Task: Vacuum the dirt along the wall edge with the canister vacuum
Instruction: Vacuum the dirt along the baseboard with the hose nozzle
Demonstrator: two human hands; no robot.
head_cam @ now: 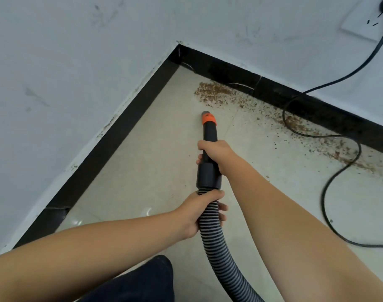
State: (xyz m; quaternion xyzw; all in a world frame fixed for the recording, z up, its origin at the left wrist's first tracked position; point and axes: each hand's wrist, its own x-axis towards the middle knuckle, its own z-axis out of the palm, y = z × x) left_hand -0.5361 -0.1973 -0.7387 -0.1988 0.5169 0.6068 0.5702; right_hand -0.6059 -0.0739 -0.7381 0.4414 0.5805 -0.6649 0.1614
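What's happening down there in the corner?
A person is vacuuming a floor corner. The right hand grips the black nozzle with the orange collar, while the left hand holds the ribbed hose just behind it. The tip points toward brown dirt strewn along the black baseboard, but is not yet on it. A black power cord runs from a wall socket across the dirt trail.

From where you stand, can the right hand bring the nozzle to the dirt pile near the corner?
Probably yes: the right hand holds the nozzle just short of the dirt, with bare floor between.
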